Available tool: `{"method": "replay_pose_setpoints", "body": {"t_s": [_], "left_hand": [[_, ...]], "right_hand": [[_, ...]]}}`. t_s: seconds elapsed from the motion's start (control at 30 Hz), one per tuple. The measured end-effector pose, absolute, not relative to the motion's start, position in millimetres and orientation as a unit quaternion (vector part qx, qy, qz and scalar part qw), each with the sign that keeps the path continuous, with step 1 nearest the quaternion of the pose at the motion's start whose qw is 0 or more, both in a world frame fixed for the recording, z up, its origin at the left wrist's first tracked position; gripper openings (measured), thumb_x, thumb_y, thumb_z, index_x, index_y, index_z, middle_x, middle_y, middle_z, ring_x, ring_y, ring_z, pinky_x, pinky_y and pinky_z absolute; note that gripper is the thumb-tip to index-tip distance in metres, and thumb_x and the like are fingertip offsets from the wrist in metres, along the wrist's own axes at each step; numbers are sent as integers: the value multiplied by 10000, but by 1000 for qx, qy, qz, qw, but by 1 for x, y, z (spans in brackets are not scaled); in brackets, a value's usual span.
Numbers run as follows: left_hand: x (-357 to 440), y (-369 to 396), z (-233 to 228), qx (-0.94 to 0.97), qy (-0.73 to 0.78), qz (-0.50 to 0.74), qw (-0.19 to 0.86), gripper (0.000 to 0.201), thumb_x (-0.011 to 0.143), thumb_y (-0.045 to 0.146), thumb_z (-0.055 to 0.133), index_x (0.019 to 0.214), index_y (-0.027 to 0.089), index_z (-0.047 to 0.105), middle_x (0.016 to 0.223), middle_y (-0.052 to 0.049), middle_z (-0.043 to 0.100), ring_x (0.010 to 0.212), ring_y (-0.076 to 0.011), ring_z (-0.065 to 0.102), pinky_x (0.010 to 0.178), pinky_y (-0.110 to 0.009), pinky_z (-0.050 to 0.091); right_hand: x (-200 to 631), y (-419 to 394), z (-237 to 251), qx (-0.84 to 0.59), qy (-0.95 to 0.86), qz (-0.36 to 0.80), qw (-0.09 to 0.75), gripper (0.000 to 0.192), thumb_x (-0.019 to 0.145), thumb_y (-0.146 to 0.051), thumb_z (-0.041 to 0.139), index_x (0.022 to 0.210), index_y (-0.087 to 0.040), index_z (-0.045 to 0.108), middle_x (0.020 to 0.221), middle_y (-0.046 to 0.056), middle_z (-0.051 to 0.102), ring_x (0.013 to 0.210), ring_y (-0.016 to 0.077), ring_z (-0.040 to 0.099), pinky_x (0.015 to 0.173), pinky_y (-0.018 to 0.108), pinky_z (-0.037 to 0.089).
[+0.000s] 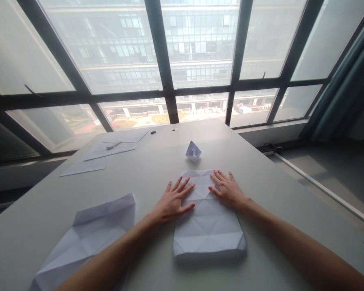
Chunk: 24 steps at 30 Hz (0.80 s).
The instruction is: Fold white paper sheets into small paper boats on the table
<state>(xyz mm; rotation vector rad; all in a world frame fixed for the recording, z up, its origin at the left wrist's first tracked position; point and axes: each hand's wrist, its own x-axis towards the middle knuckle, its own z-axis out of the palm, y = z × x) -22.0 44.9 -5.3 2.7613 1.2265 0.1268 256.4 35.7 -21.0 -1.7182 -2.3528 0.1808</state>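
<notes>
A white creased sheet of paper point(208, 220) lies on the table in front of me, its near edge folded and lifted a little. My left hand point(176, 201) rests flat on its left side with the fingers spread. On its upper right side lies my right hand point(226, 188), also flat with fingers apart. Just beyond the sheet stands a small folded paper boat point(193, 152). To the left, partly behind my left forearm, is another creased paper sheet point(100, 232).
Flat white papers point(94, 161) lie at the table's far left, with a small pen-like item point(113, 144) on them. The white table point(279, 226) reaches toward large framed windows point(200, 44). A blue curtain point(339, 76) hangs at the right.
</notes>
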Motion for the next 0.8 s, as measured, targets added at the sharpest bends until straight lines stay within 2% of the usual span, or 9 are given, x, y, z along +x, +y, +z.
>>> {"method": "replay_pose_setpoints", "body": {"t_s": [0.13,0.3,0.43,0.57,0.8], "left_hand": [[-22,45,-4,913,399,32,76,775,890,723,450,1545,348,278,1629,-28,189,1500,-341,128,1185,-604,41],[-21,44,-3,910,406,35,81,791,882,713,477,1543,317,299,1629,-35,189,1504,-342,103,1184,-609,55],[-20,43,-3,905,416,40,77,751,895,646,509,1540,314,312,1630,-27,184,1507,-328,95,1189,-591,78],[-20,42,-3,905,416,45,76,748,902,634,500,1546,310,298,1628,-36,193,1500,-324,143,1194,-576,78],[-20,44,-7,905,416,43,73,747,908,649,479,1549,319,284,1625,-30,199,1501,-316,145,1199,-564,59]], "right_hand": [[264,40,-20,-587,-799,51,117,686,988,-596,301,1528,-173,328,1601,155,248,1493,281,176,1185,561,18],[262,36,-13,-539,-828,24,153,678,960,-601,389,1500,-192,393,1602,140,255,1492,298,174,1182,573,-19],[260,32,-8,-452,-880,81,123,758,890,-701,456,1509,-270,379,1594,104,290,1475,319,225,1175,599,17],[261,32,-7,-452,-881,81,113,820,863,-746,458,1517,-261,364,1597,132,264,1481,333,200,1155,623,-60],[261,31,-6,-456,-878,92,110,799,882,-707,473,1531,-262,336,1613,111,217,1491,309,177,1189,548,-42]]}}
